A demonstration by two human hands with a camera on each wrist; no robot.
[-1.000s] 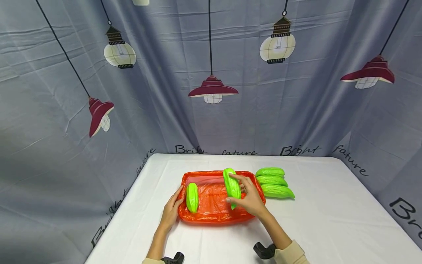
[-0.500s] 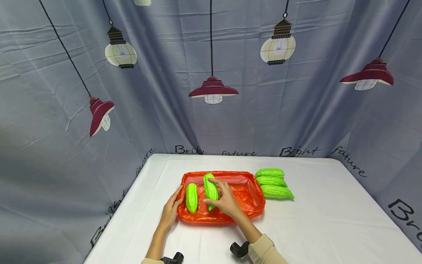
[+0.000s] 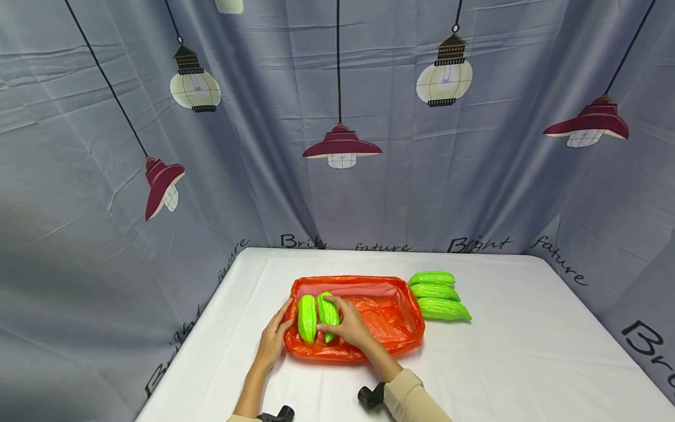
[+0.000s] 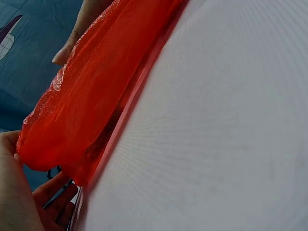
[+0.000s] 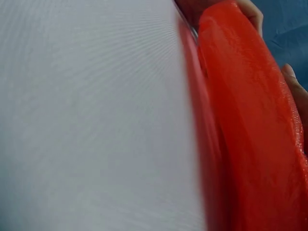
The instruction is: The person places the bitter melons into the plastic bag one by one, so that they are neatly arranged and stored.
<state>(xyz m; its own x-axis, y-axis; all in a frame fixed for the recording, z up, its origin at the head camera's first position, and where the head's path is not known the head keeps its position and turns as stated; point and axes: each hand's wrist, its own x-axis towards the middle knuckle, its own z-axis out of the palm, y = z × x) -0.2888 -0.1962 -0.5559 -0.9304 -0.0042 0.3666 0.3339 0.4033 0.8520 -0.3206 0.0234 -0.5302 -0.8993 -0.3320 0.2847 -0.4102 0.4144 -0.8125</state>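
Note:
A bright green, ridged bitter melon [image 3: 328, 316] is pinched between the thumb and fingers of my right hand [image 3: 349, 325]. It lies inside a tray [image 3: 390, 351] covered with crinkled red plastic, close to the right side of another bitter melon [image 3: 307, 319]. My left hand [image 3: 274, 335] grips the tray's left side at the rim. In the left wrist view, the left hand [image 4: 29, 197] has its thumb by the rim and fingers curled beneath the red plastic. The right wrist view shows only part of the right hand [image 5: 297, 98] beyond the tray wall; the held melon is hidden there.
Three more bitter melons [image 3: 435, 293] lie in a row against the tray's right side. White cloth [image 3: 517, 351] covers the table. Behind it hangs a grey-blue curtain [image 3: 390, 205] printed with lamps.
My right hand has carried its bitter melon leftward across the tray and lowered it beside the first one. My left hand has stayed at the left rim.

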